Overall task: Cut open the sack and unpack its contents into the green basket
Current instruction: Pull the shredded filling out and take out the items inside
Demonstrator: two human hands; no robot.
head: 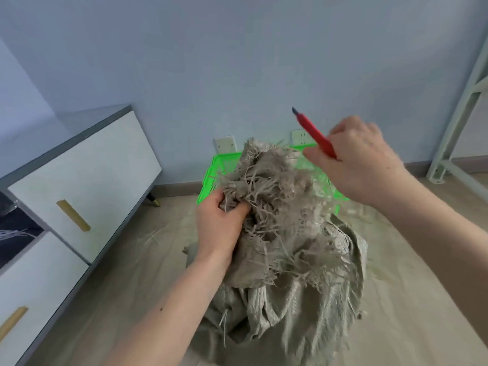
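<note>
To the left of the sack stands one white cabinet with a grey top, showing two drawer fronts, each with one brass-coloured handle; one dark leg with a brass tip shows under its near corner. A dark open gap lies at the cabinet's far left edge.

The one grey-beige woven plastic sack sits crumpled on the pale floor in the middle, its upper part badly frayed into loose strands. The left hand grips the frayed upper left side of the sack, fingers curled into the fabric and thumb pressed against it.

Directly behind the sack, against the blue wall, lies one bright green plastic basket with perforated sides; the sack's raised top hides most of it, so what it contains cannot be told. On the wall behind the sack are two white socket plates, one to the left of the sack's top and one to its right, partly behind the cutter.

Above the sack's right side, the right hand is closed around one red-handled utility cutter, its dark tip pointing up and left, clear of the sack. The hand is slightly blurred.

Far right of the sack stands one pale green metal frame, with a foot on the floor.
</note>
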